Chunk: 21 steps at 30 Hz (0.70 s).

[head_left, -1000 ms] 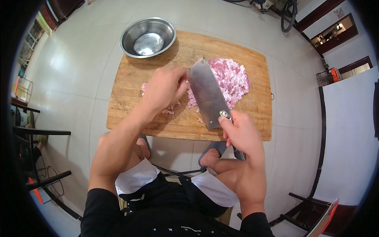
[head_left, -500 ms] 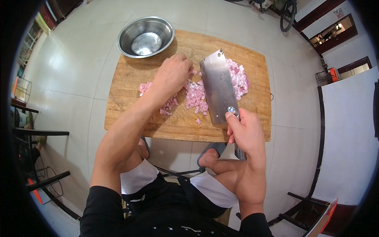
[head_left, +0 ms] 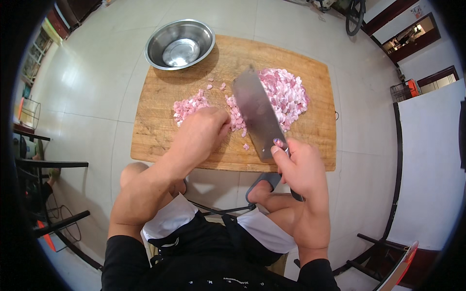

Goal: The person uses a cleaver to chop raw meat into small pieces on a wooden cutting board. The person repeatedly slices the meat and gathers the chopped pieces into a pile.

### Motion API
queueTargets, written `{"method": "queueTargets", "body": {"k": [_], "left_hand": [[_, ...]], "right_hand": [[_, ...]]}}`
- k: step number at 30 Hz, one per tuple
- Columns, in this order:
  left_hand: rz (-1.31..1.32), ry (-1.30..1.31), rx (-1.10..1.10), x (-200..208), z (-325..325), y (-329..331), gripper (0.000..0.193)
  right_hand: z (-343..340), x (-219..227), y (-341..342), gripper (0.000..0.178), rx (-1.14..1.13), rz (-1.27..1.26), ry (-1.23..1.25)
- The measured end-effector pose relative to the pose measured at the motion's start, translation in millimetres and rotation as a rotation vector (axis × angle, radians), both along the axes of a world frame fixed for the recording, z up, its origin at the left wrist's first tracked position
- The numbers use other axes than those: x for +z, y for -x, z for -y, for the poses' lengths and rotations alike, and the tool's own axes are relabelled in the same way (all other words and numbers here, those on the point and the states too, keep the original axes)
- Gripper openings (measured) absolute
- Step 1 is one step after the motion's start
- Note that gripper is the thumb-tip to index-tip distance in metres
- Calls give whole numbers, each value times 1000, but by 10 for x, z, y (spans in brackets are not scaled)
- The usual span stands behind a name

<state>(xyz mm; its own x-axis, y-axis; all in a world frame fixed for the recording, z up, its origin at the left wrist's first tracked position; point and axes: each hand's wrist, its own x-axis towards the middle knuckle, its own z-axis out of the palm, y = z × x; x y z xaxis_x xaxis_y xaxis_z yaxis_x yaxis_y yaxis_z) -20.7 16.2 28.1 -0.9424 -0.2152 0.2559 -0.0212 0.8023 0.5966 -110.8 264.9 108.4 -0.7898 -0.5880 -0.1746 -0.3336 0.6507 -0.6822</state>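
My right hand (head_left: pixel 303 165) grips the handle of a cleaver (head_left: pixel 257 109), its broad steel blade slanting up and left over the wooden cutting board (head_left: pixel 158 140). To the blade's right lies a large heap of chopped pink meat (head_left: pixel 287 97); part of the heap is behind the blade. A narrow strip of meat bits (head_left: pixel 235 116) runs along the blade's left side. My left hand (head_left: pixel 206 127) is closed with curled fingers beside that strip, and whatever it may hold is hidden. Just beyond it sits a smaller meat pile (head_left: pixel 189 104), partly covered by the hand.
An empty steel bowl (head_left: pixel 206 41) stands at the board's far left corner. Around the board is a pale tiled floor (head_left: pixel 102 92). Dark metal frames (head_left: pixel 58 165) stand at left, a white panel (head_left: pixel 427 169) at right. My knees are under the near edge.
My left hand has come back toward me from the board's far side, uncovering scattered meat bits and the left pile. The cleaver has shifted left and tilted further, showing more of the large heap.
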Motion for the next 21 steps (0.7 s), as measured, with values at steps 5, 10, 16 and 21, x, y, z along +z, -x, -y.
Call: {"method": "queueTargets", "body": {"k": [5,10,16,21], "left_hand": [[-15,116,-23,-137,-56,-13,10],[-37,153,-15,-156,-93,-31,9],[-40,143,-26,-154,-108,-32,9],[-54,138,-49,-164,-118,5,8]], "right_hand": [[68,94,-223,35,124,-122,-86],[110,85,-273,33,153,-131,-104],[97,31,-279,32,180,-149,-110],[231,7,-243,33,182,-156,-236]]}}
